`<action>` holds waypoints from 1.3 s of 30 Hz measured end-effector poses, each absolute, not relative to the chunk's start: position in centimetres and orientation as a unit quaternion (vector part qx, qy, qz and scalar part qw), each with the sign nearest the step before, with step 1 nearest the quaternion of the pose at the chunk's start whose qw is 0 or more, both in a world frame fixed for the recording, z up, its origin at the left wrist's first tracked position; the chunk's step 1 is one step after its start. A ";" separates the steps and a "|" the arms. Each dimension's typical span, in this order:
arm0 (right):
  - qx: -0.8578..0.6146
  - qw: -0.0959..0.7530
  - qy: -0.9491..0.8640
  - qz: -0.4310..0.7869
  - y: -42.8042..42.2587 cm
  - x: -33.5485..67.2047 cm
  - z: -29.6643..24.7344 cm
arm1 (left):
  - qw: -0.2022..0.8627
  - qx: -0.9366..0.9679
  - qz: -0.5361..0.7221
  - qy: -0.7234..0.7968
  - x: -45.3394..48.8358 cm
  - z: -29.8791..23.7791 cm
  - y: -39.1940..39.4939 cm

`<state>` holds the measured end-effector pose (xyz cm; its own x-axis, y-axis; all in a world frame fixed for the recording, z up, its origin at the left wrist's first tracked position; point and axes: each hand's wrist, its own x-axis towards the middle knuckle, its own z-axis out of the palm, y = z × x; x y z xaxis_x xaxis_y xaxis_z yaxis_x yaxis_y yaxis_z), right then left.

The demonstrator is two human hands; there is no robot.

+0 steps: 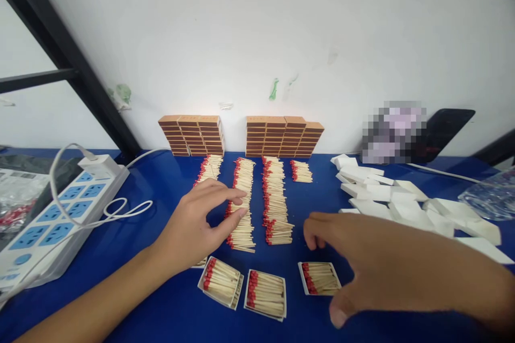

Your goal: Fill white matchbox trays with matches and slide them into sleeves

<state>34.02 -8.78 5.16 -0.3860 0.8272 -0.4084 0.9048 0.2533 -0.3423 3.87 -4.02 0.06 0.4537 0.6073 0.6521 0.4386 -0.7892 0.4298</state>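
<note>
Rows of red-tipped matches (274,201) lie in long piles on the blue table (169,311). My left hand (197,222) rests over the second row of matches (243,193), thumb and forefinger apart around a bunch of sticks. My right hand (382,262) hovers palm down just right of the third row, fingers curled, thumb spread; nothing shows in it. Three open white trays filled with matches (265,293) sit near the front edge, one of them (319,277) just under my right hand.
Two stacks of brown matchbox sleeves (284,136) stand against the white wall. Empty white inner trays (402,198) lie scattered at the right. A white and blue power strip (52,214) with its cable lies at the left. A clear plastic bag (491,193) sits far right.
</note>
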 end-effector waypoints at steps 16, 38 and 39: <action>0.520 -0.039 0.851 -0.057 -2.2 37.1 1.7 | 0.101 0.848 0.419 0.307 3.9 0.1 -4.0; 0.582 -0.072 0.809 0.031 -0.5 38.3 0.3 | 0.108 0.848 0.417 0.310 3.7 0.3 -4.1; 0.586 -0.073 0.806 0.032 -0.5 38.2 0.3 | 0.108 0.848 0.417 0.310 3.7 0.2 -4.1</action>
